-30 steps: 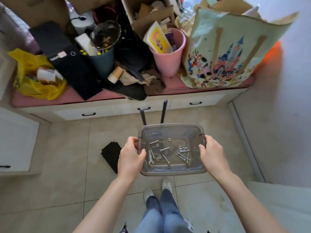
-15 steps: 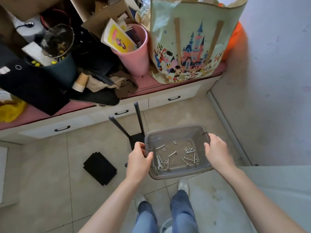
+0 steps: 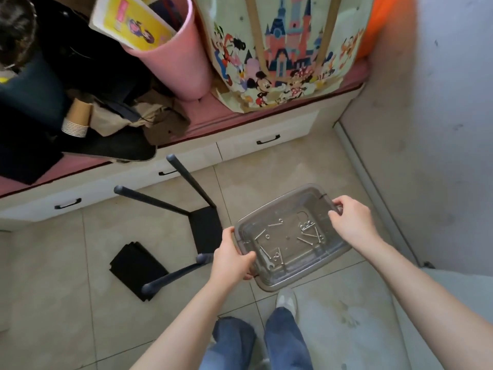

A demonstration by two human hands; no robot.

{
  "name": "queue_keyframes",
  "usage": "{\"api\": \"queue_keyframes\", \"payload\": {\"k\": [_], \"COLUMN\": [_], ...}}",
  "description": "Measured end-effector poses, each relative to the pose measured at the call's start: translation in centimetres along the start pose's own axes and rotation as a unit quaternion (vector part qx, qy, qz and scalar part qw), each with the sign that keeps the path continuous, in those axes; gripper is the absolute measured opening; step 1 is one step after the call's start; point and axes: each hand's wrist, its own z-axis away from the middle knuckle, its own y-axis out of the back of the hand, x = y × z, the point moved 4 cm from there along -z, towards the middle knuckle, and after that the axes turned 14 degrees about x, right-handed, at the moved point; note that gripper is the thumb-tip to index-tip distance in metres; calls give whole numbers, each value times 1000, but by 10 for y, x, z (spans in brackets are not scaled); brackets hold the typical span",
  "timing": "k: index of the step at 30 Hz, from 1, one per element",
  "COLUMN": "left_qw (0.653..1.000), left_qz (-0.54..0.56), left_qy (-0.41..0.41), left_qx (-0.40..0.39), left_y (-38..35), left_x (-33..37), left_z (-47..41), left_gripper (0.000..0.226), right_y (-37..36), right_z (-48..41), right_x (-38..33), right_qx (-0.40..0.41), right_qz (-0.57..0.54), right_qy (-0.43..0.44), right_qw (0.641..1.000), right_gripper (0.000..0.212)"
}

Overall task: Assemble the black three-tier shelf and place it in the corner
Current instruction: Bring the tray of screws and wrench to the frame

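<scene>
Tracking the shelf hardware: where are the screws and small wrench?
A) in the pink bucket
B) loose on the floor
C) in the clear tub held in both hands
C: the screws and wrench lie in the clear tub, gripped by the left hand and right hand.

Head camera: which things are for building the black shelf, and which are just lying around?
For the job: clear plastic tub, gripped by left hand and right hand; silver screws and small spanner inside it; black square board with dark round legs; stack of flat black panels.
Lying about: pink round bin; cartoon castle paper bag; stack of brown paper cups; yellow picture book.
</scene>
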Motion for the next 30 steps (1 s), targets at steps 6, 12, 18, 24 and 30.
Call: {"api": "queue_keyframes", "payload": {"k": [6,12,18,24,30], "left_qw": [1000,1000,999,999,994], "left_qz": [-9,-22,-47,-18,29], "left_qy": [6,9,17,44,99], "left_qx": [12,16,18,-3,-34], "left_y": [-63,-117,-165,-214,-252], "left_x": [-48,-117,-193,-253,-299], "left_z": [-67,-145,-209,-252,-283], "left_gripper": [48,54,54,41,31], "right_y": [-96,-212,-324,-416,-477], "right_z": [-55,-92,-111,-132,-153], "right_x": [41,76,112,146,161], "right_qx": [-9,18,41,40,37], "right_qz": [13,-1,8,43,91], "right_qy": [4,38,49,79,117], "right_qw": [1000,999,998,995,988], "right_gripper": [30,31,36,53,66]}}
